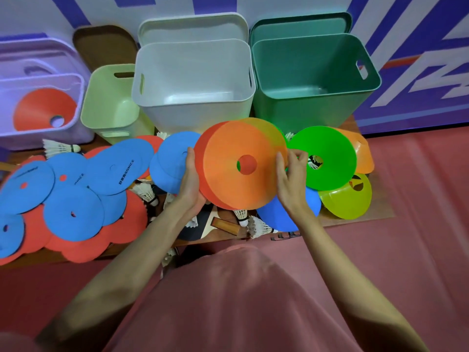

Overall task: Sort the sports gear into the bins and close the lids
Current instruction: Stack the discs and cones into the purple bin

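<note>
A red cone (40, 110) lies in the lilac bin (43, 138) at far left; flat blue discs (73, 212) spread below. The left hand (190, 184) cups the left edge of a stacked orange cone (241, 181), held up before the white bin (193, 80). The right hand (291, 181) pinches its right rim. A green bin (314, 80) stands rightmost.
</note>
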### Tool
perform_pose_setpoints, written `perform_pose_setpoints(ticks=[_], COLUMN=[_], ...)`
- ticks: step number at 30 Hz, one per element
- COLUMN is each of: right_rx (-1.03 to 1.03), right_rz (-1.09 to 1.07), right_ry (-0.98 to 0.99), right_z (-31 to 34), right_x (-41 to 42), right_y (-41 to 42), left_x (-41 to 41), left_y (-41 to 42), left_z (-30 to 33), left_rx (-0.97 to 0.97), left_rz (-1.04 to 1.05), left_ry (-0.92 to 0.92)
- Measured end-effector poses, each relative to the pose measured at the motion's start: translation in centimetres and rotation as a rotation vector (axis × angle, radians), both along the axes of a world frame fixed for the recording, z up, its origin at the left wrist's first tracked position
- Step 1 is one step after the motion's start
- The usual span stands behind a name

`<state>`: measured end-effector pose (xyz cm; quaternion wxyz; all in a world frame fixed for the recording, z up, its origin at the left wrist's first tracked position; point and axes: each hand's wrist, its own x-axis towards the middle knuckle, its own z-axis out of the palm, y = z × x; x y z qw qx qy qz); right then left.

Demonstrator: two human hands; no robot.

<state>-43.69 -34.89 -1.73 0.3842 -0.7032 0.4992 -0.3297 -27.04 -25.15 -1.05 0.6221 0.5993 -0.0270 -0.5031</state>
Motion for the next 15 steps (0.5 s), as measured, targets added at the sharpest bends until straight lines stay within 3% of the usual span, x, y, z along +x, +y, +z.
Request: perform_pose_setpoints(ticks=[10,15], right_rx=[-0.011,-0.03], right_rz=[0.193,0.017], right_ry=[0.208,0.401], right_z=[-3.4,-5.4], right_x=[1.5,1.6], right_y=[-1.3,-3.4], left_x=[0.4,1.1], left_y=[0.7,0.9], left_z=[-1.3,-1.9], left_rx=[-0.007,-0.01], left_rz=[0.014,0.088], left_ry=[0.058,0.039])
